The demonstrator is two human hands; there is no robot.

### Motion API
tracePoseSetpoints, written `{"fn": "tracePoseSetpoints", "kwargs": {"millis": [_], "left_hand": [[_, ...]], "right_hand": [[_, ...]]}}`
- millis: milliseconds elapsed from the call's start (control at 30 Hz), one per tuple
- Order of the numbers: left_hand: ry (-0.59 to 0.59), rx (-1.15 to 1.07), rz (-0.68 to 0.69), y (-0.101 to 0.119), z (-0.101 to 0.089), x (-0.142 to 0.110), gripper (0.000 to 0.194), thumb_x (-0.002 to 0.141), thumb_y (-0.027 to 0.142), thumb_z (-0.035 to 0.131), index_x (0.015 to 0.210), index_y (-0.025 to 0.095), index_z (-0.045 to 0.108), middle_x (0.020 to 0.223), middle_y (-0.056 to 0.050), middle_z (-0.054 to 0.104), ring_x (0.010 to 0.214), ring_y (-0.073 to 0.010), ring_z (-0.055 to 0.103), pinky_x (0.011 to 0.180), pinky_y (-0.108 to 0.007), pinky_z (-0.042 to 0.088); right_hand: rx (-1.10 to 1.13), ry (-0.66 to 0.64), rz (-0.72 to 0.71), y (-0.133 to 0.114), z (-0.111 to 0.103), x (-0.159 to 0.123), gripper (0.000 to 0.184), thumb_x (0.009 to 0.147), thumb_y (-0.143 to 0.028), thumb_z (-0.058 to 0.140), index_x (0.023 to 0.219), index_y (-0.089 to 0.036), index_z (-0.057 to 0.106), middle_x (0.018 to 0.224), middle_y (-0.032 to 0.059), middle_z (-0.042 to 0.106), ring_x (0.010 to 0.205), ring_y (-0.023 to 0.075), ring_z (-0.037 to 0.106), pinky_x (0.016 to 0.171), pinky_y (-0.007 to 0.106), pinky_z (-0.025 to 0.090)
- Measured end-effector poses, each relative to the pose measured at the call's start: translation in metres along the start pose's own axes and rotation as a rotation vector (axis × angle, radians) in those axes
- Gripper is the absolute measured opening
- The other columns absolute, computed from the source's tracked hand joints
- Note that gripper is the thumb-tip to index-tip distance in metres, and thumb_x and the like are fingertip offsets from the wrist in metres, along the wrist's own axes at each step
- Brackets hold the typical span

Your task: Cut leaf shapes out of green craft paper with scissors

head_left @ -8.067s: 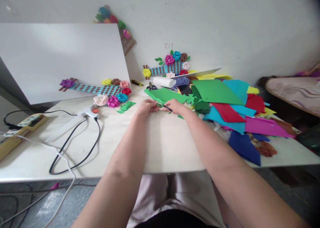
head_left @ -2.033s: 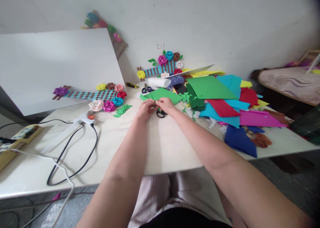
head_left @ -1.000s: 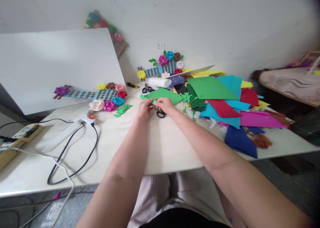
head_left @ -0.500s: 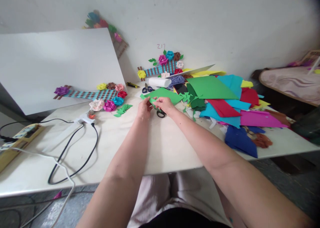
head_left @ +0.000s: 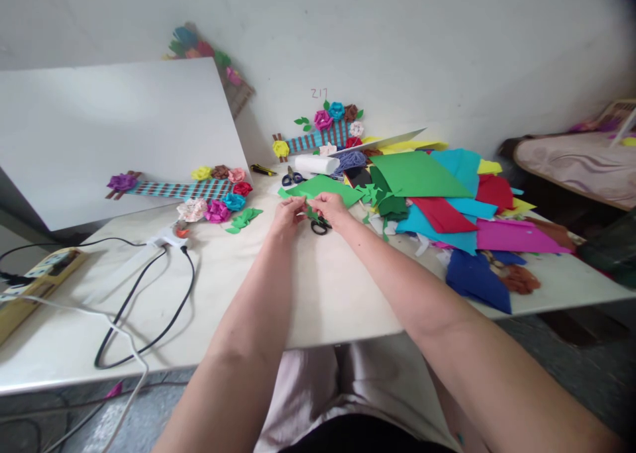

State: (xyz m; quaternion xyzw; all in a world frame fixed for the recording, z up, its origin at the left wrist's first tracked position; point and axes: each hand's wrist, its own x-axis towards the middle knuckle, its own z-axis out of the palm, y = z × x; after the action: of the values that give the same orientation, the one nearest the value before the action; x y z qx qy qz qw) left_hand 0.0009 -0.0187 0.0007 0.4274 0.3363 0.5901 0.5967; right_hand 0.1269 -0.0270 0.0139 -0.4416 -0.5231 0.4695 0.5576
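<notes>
My left hand [head_left: 291, 214] and my right hand [head_left: 330, 209] are pinched close together over the table. Between their fingertips is a small green paper piece [head_left: 309, 203], mostly covered by the fingers. Scissors with black handles [head_left: 319, 227] lie on the table just under my right hand, their blades partly hidden. Behind the hands lies a larger green paper sheet [head_left: 325, 187]. To the left sits a small heap of green paper leaves [head_left: 244, 219].
Coloured sheets and scraps [head_left: 422, 175] are piled on the right. A flower-trimmed woven strip [head_left: 183, 189] leans by a white board [head_left: 114, 128]. Behind are a second pair of scissors [head_left: 291, 177], a yellow cutter [head_left: 263, 169] and a white roll [head_left: 317, 163]. Cables [head_left: 191, 287] cross the left side.
The scissors were in my right hand at the earliest frame and now lie on the table. Both hands have since worked the small green piece, which shows less now than half a second ago.
</notes>
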Motion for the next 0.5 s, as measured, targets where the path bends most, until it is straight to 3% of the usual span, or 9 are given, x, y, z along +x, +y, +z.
{"fn": "tracePoseSetpoints", "kwargs": {"millis": [300,500], "left_hand": [[-0.009,0.076,0.056,-0.002,-0.0049,0.0004,0.025,0.063,0.03,0.078,0.061,0.015,0.059,0.056,0.001,0.055,0.05,-0.0071,0.049,0.048,-0.019,0.039],[-0.019,0.04,0.064,-0.0053,-0.0016,0.0001,0.028,0.065,0.033,0.078,0.061,0.015,0.057,0.057,0.001,0.055,0.048,-0.0061,0.048,0.048,-0.02,0.039]], "right_hand": [[0.063,0.004,0.086,-0.0024,-0.0006,-0.0041,0.021,0.07,-0.016,0.072,0.057,-0.014,0.055,0.047,-0.0038,0.055,0.038,0.003,0.039,0.035,0.015,0.024],[0.125,-0.013,0.095,-0.002,-0.0018,-0.0021,0.025,0.07,-0.021,0.073,0.057,-0.015,0.052,0.046,-0.005,0.053,0.037,0.0032,0.039,0.033,0.015,0.023]]}}
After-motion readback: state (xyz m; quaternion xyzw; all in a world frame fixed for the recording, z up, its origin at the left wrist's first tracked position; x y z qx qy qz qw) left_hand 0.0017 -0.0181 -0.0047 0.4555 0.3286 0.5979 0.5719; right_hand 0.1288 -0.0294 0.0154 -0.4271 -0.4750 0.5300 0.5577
